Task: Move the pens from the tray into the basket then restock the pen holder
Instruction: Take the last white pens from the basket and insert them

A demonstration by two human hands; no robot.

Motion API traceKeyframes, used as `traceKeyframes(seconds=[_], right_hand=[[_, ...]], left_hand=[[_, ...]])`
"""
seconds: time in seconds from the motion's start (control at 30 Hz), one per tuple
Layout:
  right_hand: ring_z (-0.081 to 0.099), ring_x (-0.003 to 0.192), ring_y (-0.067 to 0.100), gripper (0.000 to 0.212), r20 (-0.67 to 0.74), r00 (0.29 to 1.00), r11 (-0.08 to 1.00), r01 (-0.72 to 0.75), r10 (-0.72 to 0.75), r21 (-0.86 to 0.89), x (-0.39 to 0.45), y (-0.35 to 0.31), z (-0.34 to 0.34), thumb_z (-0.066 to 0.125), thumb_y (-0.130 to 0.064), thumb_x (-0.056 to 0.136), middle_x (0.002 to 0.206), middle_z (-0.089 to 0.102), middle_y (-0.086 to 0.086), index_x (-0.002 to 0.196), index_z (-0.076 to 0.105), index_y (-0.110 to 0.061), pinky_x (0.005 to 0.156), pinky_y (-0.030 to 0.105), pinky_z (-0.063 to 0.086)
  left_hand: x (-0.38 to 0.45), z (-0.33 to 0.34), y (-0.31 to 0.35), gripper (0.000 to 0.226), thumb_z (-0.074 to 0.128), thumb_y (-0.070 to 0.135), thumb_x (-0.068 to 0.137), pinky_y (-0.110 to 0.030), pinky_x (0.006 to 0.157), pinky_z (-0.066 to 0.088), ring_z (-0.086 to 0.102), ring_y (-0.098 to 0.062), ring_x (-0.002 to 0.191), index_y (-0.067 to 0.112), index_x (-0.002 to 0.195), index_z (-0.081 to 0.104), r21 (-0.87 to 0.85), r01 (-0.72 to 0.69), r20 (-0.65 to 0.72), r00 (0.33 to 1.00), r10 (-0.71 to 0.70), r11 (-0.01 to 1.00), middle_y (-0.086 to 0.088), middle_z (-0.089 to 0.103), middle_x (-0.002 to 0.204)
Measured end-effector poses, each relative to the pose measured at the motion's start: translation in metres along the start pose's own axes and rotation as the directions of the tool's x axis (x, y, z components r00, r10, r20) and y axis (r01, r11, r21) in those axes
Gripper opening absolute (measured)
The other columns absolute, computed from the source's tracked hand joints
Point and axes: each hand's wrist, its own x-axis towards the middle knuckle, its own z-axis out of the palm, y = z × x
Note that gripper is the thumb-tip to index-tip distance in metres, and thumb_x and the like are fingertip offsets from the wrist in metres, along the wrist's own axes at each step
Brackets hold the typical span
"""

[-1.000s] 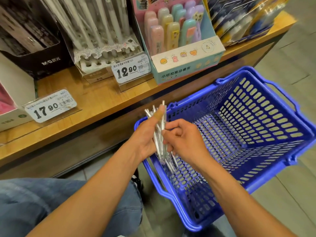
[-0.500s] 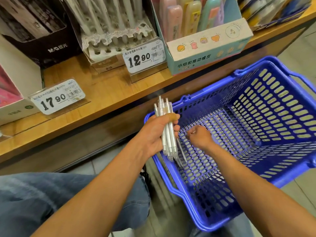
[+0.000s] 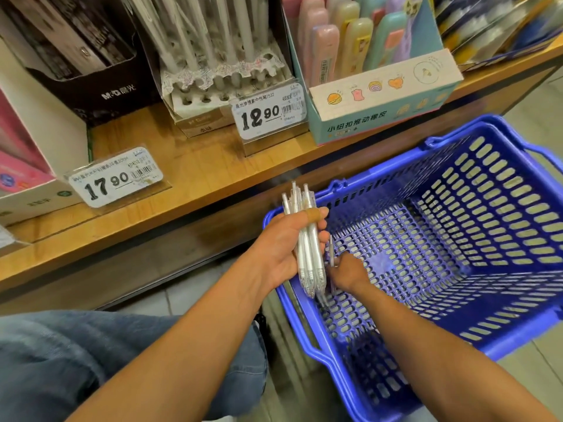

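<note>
Fingers of my left hand are curled round a bundle of pens, thumb pressed across the barrels, tips pointing down and caps up. I keep them upright and gathered like this so they stay as one handful while my other hand works below. My right hand is down inside the basket, just beside and a little under the bundle; its fingers look pinched on a single pen standing up from them, though the fingertips themselves are turned away from me and I can't see the grip plainly.

The basket sits on the floor below the shelf, close to my left hand so the pens travel only a short way. Its mesh floor near my right fingers seems to carry one or two more pale pens, but they blur into the holes and I won't swear to a count.

Above and away from my left fingers stands the pen holder, white pens in the back rows and bare holes along its front, behind the 12.90 price tag. My guess is those holes are what I'm collecting for.

The holder's top is cut off at the edge, so I can't tell how full it is, and I can't pick out any tray
</note>
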Motion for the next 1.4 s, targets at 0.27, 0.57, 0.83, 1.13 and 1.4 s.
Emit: traceKeyframes(seconds=[0.27,0.57,0.83,1.13,1.4], right_hand=[[0.061,0.054,0.012,0.006,-0.198,0.976,0.673,0.204,-0.087,0.711,-0.106,-0.038,-0.095,0.069,-0.015,0.086,0.059,0.066,-0.003,0.085,0.063,-0.013,0.047,0.021,0.046],[0.053,0.051,0.009,0.015,-0.276,0.894,0.682,0.448,-0.353,0.578,-0.155,-0.085,-0.089,0.083,-0.021,0.074,0.059,0.063,-0.002,0.081,0.07,-0.017,0.056,0.023,0.046],[0.058,0.068,0.023,0.015,-0.076,0.987,0.959,0.153,-0.139,0.237,-0.029,-0.031,-0.042,0.063,-0.012,0.087,0.076,0.066,0.013,0.084,0.065,0.003,0.065,0.039,0.052],[0.059,0.111,0.036,0.033,0.027,0.998,0.992,0.067,-0.065,-0.106,0.004,-0.021,0.045,0.051,-0.015,0.096,0.123,0.06,0.02,0.127,0.049,-0.002,0.093,0.043,0.051],[0.06,0.08,0.03,0.026,0.071,0.997,0.987,0.036,-0.025,-0.155,0.006,0.001,0.019,0.065,-0.025,0.091,0.086,0.059,0.016,0.083,0.052,-0.005,0.067,0.034,0.045]], left_hand=[[-0.001,0.01,-0.005,0.027,0.079,0.033,0.076,-0.028,0.057,0.057,0.07,-0.017,0.063,0.011,0.09,0.069,0.062,-0.007,-0.033,0.999,0.009,0.998,-0.005,0.071,0.075],[-0.004,0.008,-0.008,0.021,0.079,0.01,0.071,-0.037,0.063,0.058,0.066,-0.025,0.062,0.01,0.079,0.059,-0.057,-0.007,0.003,1.0,0.007,0.998,-0.01,0.062,0.066],[-0.006,-0.001,-0.001,0.012,0.062,0.0,0.089,-0.024,0.049,0.051,0.055,-0.012,0.048,0.009,0.081,0.061,-0.018,-0.022,-0.05,0.999,0.021,1.0,-0.004,0.057,0.06],[-0.01,-0.002,0.001,0.01,0.061,0.0,0.089,-0.025,0.049,0.05,0.054,-0.013,0.049,0.009,0.086,0.058,-0.016,0.003,-0.068,0.998,-0.004,1.0,-0.003,0.057,0.057],[-0.013,-0.003,0.003,0.009,0.062,0.0,0.089,-0.028,0.055,0.049,0.055,-0.013,0.052,0.008,0.086,0.059,0.017,-0.008,-0.08,0.997,0.01,1.0,-0.004,0.056,0.059]])
